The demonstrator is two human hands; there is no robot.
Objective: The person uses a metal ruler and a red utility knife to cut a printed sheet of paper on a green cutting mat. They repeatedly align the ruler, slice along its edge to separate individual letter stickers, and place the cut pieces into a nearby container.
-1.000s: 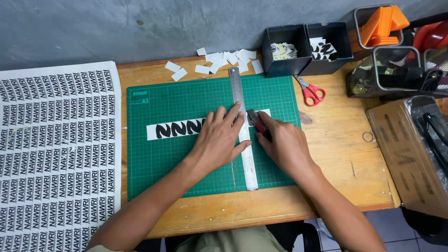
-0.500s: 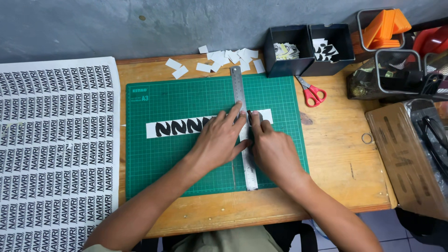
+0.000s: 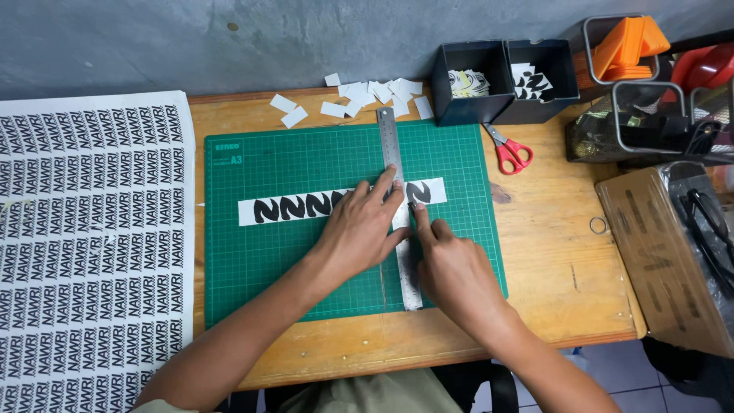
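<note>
A white paper strip printed with bold black letters lies across the green cutting mat. A steel ruler runs over the strip, pointing away from me. My left hand lies flat on the ruler where it crosses the strip and holds it down with spread fingers. My right hand is closed around a small cutting knife, mostly hidden by the fingers. The knife's tip touches the ruler's right edge at the strip.
A large sheet of printed black labels hangs off the table's left side. Cut white paper pieces lie behind the mat beside two black bins. Red-handled scissors, wire baskets and a cardboard box fill the right.
My right hand has slid a little toward me along the ruler's right edge. The left hand and the ruler have stayed in place.
</note>
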